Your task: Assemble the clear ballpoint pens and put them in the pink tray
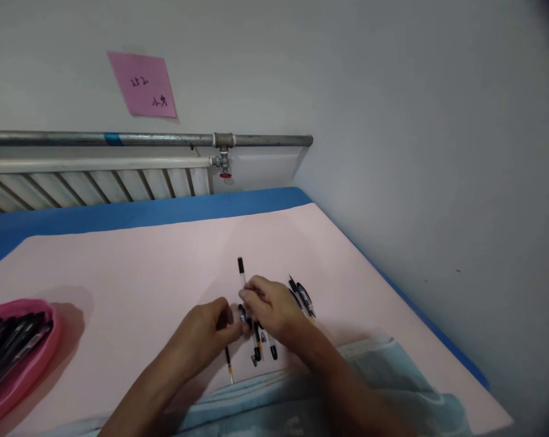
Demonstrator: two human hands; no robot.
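Over the pink table mat, my right hand [272, 306] is closed in a pinch on a pen [242, 270]. Its black end and clear barrel stick up past the fingertips; its lower part is hidden. My left hand [206, 331] comes in from the left with thumb and fingers curled together beside a small black pen part [242, 313]. What those fingers grip is not clear. Below both hands lie several black-and-clear pen pieces [257, 353] and a black cap end [273, 352]. A thin refill [229, 365] with an orange section lies under my left hand.
More black pens or pen parts [305, 298] lie right of my right hand. At the far left stands a pink basket [53, 346] full of dark pens. A light blue cloth [384, 376] covers the near edge. Beyond the blue table edge [165, 212] are a radiator and pipe [165, 139].
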